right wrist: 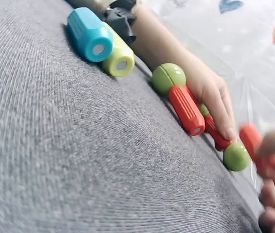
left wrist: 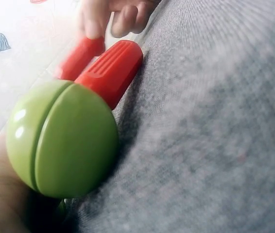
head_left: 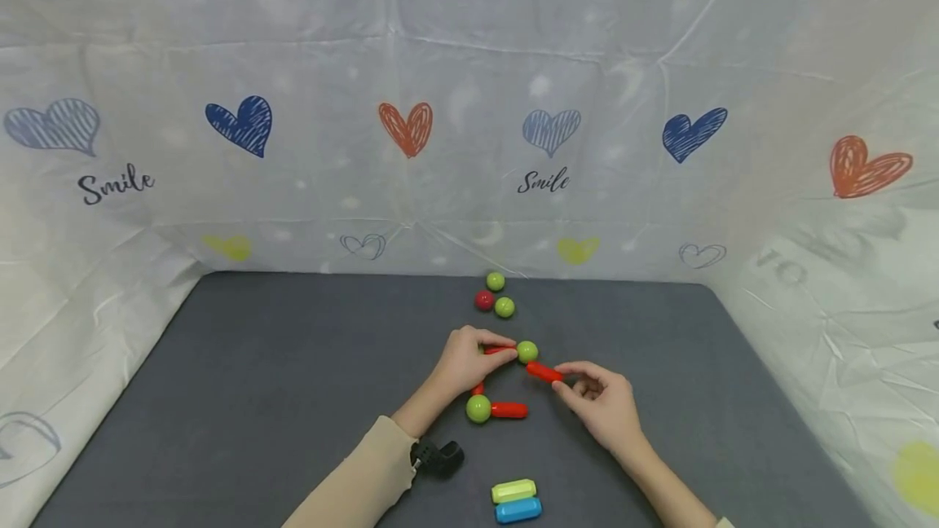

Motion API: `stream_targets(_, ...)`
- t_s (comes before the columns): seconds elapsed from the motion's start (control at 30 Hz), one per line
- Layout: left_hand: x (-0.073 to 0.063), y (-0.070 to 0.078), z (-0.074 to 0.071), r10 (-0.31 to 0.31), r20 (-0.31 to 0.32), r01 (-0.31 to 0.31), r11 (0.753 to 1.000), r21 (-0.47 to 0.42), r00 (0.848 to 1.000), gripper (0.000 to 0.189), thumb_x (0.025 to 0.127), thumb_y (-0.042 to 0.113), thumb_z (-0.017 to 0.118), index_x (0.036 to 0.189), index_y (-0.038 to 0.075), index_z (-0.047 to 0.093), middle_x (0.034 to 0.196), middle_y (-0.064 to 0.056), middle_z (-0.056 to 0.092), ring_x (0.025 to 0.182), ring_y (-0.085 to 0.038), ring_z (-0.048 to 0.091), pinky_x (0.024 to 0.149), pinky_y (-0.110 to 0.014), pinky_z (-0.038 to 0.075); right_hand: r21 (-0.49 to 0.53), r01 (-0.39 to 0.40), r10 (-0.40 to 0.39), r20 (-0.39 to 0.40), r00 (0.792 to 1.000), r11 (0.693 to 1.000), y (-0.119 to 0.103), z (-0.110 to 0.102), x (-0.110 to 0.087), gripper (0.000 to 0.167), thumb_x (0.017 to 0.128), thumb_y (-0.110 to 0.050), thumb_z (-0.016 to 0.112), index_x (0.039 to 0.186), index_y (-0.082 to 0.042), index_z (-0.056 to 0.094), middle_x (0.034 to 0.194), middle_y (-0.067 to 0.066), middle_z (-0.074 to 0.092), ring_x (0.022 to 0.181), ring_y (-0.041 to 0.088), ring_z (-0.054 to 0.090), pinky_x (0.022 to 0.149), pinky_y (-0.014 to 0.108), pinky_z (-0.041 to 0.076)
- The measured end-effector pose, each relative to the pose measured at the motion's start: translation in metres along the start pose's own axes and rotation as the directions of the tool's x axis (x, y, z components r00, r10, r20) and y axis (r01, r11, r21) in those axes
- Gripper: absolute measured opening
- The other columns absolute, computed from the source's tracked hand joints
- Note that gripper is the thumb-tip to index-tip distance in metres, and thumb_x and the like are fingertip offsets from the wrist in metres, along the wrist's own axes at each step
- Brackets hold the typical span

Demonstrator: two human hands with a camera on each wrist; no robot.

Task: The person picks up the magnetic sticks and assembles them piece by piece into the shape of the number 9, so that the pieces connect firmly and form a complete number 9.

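Note:
My left hand (head_left: 462,361) pinches a red rod (head_left: 500,349) that ends at a green ball (head_left: 527,351). Between thumb and fingertips my right hand (head_left: 601,404) holds another red rod (head_left: 544,371), its free end close to that same ball; whether they touch I cannot tell. Nearer to me, a green ball (head_left: 479,409) has a red rod (head_left: 509,410) pointing right and a second red rod (head_left: 479,388) running back under the left hand. One more green ball (right wrist: 204,110) is partly hidden by the left hand in the right wrist view.
Toward the back of the grey table (head_left: 293,398) sit two green balls (head_left: 504,307) and a red ball (head_left: 484,300). In front lie a yellow-green rod (head_left: 513,490) and a blue rod (head_left: 518,510), side by side. A printed white cloth (head_left: 469,63) surrounds the table's back and sides.

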State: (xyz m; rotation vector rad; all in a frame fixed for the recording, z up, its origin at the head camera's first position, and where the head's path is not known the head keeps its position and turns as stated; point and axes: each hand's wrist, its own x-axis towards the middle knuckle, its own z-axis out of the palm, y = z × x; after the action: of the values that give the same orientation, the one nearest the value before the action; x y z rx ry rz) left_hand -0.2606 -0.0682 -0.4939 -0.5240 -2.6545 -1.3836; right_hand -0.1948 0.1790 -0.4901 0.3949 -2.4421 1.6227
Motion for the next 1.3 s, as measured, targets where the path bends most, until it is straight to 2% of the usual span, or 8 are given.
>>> stream_targets(0.07,0.000,0.000,0.000,-0.002,0.000,0.002,1.000,0.004,1.000,0.020,0.093,0.033,0.084,0.108,0.020,0.087,0.095,0.002,0.082,0.075,-0.004,0.067,0.066,-0.024,0.052,-0.070,-0.060,0.055,-0.077,0.996,0.996,0.000,-0.001,0.001,0.019,0.089,-0.012,0.088,0.106,-0.010,0.082,0.060,0.000,0.061,0.047,0.005,0.044,0.045,0.024,0.037)
stream_targets(0.17,0.000,0.001,-0.001,-0.008,0.003,0.008,1.000,0.015,1.000,0.020,0.094,0.034,0.084,0.108,0.021,0.087,0.095,0.003,0.082,0.079,-0.007,0.070,0.069,-0.025,0.054,-0.136,-0.110,0.093,-0.129,0.987,0.985,0.000,-0.001,0.003,0.018,0.088,-0.011,0.088,0.105,-0.010,0.082,0.058,-0.001,0.059,0.045,0.005,0.043,0.045,0.023,0.035)
stream_targets(0.27,0.000,0.002,-0.001,-0.014,0.006,0.014,1.000,0.021,1.000,0.020,0.094,0.034,0.084,0.109,0.021,0.087,0.098,0.003,0.082,0.084,-0.010,0.072,0.071,-0.026,0.055,-0.155,-0.125,0.107,-0.123,0.987,0.980,-0.001,0.000,0.003,0.016,0.088,-0.010,0.088,0.103,-0.012,0.083,0.057,-0.001,0.057,0.044,0.005,0.042,0.045,0.022,0.033)
stream_targets(0.47,-0.001,0.001,0.000,-0.022,0.014,0.022,0.999,0.029,1.000,0.021,0.094,0.036,0.083,0.109,0.022,0.087,0.100,0.002,0.082,0.086,-0.009,0.072,0.073,-0.026,0.055,-0.212,-0.092,0.070,-0.111,0.991,0.973,0.000,0.003,0.000,0.015,0.087,-0.012,0.089,0.099,-0.014,0.082,0.054,-0.005,0.051,0.044,0.003,0.039,0.044,0.022,0.030)
stream_targets(0.6,0.000,0.002,0.000,-0.026,0.018,0.026,1.000,0.018,1.000,0.021,0.095,0.035,0.083,0.109,0.021,0.087,0.097,0.002,0.082,0.076,-0.007,0.068,0.065,-0.025,0.052,-0.271,-0.023,0.003,-0.073,0.997,0.962,0.002,0.005,-0.001,0.016,0.085,-0.012,0.090,0.096,-0.016,0.080,0.055,-0.009,0.049,0.045,0.001,0.036,0.045,0.022,0.030)
stream_targets(0.73,0.001,0.002,-0.001,-0.038,0.020,0.038,0.999,0.012,0.999,0.020,0.095,0.034,0.083,0.110,0.021,0.087,0.094,0.001,0.082,0.066,-0.005,0.061,0.058,-0.024,0.048,-0.297,0.086,-0.094,-0.012,0.996,0.951,0.005,0.008,0.000,0.020,0.083,-0.012,0.093,0.095,-0.019,0.078,0.066,-0.013,0.058,0.047,-0.001,0.037,0.046,0.022,0.033)
stream_targets(0.97,0.002,0.000,0.000,-0.022,0.012,0.022,0.999,0.026,1.000,0.020,0.095,0.034,0.083,0.108,0.021,0.087,0.099,0.002,0.082,0.079,-0.005,0.069,0.066,-0.024,0.053,-0.283,0.237,-0.231,0.057,0.971,0.929,0.008,0.012,-0.001,0.029,0.078,-0.008,0.095,0.098,-0.019,0.077,0.081,-0.014,0.068,0.051,-0.004,0.039,0.046,0.020,0.035)
stream_targets(1.3,0.001,0.000,0.000,-0.033,0.030,0.032,0.999,0.026,0.999,0.022,0.091,0.034,0.086,0.109,0.022,0.087,0.097,0.005,0.082,0.084,-0.006,0.070,0.069,-0.024,0.053,-0.271,0.299,-0.277,0.118,0.954,0.915,0.008,0.013,-0.001,0.025,0.082,-0.009,0.092,0.101,-0.017,0.078,0.085,-0.014,0.069,0.054,-0.006,0.041,0.047,0.019,0.038)
